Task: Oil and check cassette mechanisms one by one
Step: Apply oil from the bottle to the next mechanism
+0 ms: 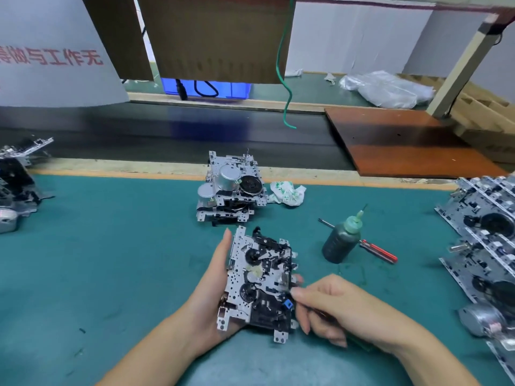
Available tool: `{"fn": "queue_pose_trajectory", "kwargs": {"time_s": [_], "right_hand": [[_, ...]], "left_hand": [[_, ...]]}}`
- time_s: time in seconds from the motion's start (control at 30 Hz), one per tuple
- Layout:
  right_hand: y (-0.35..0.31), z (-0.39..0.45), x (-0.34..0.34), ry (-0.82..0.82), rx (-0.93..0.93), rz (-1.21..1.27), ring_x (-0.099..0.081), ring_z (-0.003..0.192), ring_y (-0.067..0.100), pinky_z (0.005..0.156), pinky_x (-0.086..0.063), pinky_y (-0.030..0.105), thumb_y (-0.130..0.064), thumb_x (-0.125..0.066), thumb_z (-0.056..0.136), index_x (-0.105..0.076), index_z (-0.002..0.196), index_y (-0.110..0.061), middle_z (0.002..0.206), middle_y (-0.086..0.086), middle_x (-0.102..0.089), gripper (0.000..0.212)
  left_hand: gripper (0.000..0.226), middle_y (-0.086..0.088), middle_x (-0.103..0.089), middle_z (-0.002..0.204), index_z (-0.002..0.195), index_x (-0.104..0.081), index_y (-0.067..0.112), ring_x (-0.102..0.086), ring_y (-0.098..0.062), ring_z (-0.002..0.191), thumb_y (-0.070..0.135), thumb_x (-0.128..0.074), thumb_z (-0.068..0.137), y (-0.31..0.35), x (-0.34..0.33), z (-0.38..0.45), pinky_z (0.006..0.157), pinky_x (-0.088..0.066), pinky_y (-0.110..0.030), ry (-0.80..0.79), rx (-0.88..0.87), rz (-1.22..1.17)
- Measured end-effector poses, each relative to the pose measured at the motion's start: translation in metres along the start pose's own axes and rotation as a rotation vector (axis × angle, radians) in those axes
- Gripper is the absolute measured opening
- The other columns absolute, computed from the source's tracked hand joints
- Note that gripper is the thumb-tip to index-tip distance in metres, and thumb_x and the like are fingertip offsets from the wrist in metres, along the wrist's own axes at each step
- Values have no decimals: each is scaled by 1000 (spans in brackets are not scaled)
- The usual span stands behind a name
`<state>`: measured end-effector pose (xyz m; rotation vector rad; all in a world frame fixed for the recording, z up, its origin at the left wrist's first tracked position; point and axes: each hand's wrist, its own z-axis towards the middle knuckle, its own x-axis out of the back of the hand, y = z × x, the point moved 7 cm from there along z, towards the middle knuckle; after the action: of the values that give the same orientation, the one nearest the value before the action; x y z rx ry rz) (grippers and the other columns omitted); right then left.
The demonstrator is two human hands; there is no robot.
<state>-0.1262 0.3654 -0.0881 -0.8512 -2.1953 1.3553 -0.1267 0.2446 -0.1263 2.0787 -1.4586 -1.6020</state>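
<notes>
Hands work over a green bench mat (117, 246). The left hand (214, 296) cradles a cassette mechanism (259, 282) from beneath, fingers curled round its edge. The right hand (342, 307) pinches a thin tool (315, 309) at the mechanism's right side, probably oiling or checking a part. An oil bottle (341, 240) stands nearby. Next likely comes setting this unit aside and taking another from the stack (228, 190).

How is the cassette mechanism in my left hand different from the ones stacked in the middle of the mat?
The held mechanism is a single unit, lifted off the green mat in the left hand; the stacked mechanisms lie piled on the mat, untouched. The held one shows its side with black gears and levers; the top of the stack shows silver motor cans and a dark flywheel. The right hand holds a thin tool against the held one only. Both have perforated silver metal plates.
</notes>
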Motion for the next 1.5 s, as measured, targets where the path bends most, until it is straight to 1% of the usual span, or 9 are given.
{"fn": "queue_pose_trajectory", "kwargs": {"time_s": [0.1, 0.27, 0.43, 0.6, 0.73, 0.87, 1.03, 1.33, 1.5], "right_hand": [[2, 0, -2, -16, -15, -12, -38, 31, 6, 38, -32, 18, -38, -43, 93, -60, 48, -21, 39, -4, -51, 51], [3, -1, -1, -12, -50, -3, -28, 31, 6, 35, -23, 15, -39, -44, 92, -59, 54, -19, 38, -3, -46, 46], [6, -2, -2, 4, -85, 2, -23, 32, 7, 36, -22, 14, -34, -40, 98, -55, 55, -16, 35, -4, -37, 49], [7, -2, -3, 52, -91, -65, -21, 28, 9, 35, -22, 16, -36, -37, 99, -53, 48, -17, 32, -3, -34, 57], [8, -3, -3, 76, -123, -103, -20, 26, 9, 34, -22, 14, -38, -36, 100, -48, 42, -19, 29, -3, -32, 62], [8, -1, 0, 79, -138, -137, -22, 24, 8, 34, -21, 15, -40, -37, 98, -46, 40, -19, 26, -4, -29, 63], [9, -2, 2, 21, -166, -203, -23, 27, 11, 36, -21, 18, -46, -36, 97, -40, 36, -20, 28, -3, -28, 66], [7, -1, 5, 82, -126, -355, -27, 26, 9, 42, -29, 21, -49, -33, 98, -40, 38, -19, 27, -5, -30, 68], [1, -4, 4, 145, 8, -300, -27, 27, 8, 42, -33, 15, -51, -37, 94, -48, 40, -18, 27, -5, -33, 64]], "left_hand": [[82, -23, -63, 120, 109, -71, 6, -64, -33, 108, 71, -28, 84, -2, 0, -1, 90, -53, -40, 12, 18, -14], [81, -22, -61, 124, 116, -67, 6, -60, -33, 114, 70, -27, 86, -1, 3, -3, 97, -48, -42, 63, 25, -8], [91, -23, -53, 134, 135, -50, 8, -50, -41, 125, 75, -53, 73, 4, 22, -3, 107, -35, -56, 267, -70, 85], [89, -22, -53, 134, 136, -50, 10, -49, -40, 125, 75, -52, 75, 4, 22, -5, 107, -35, -56, 306, -71, 105], [86, -22, -56, 131, 132, -55, 9, -53, -39, 122, 73, -48, 76, 3, 21, -3, 105, -38, -55, 293, -46, 130], [72, -20, -65, 118, 110, -71, 10, -64, -31, 108, 67, -34, 86, 0, 5, -3, 91, -49, -42, 161, 3, 58], [67, -17, -68, 113, 102, -74, 13, -68, -29, 101, 65, -34, 87, 0, 0, -1, 77, -58, -35, 139, -14, 39], [73, -21, -67, 114, 108, -72, 6, -66, -33, 103, 65, -37, 86, 1, 0, -3, 89, -47, -44, 149, -56, 4], [78, -22, -62, 123, 113, -69, 6, -61, -32, 113, 68, -31, 88, 4, -10, -9, 94, -51, -43, 42, -30, -31]]}}
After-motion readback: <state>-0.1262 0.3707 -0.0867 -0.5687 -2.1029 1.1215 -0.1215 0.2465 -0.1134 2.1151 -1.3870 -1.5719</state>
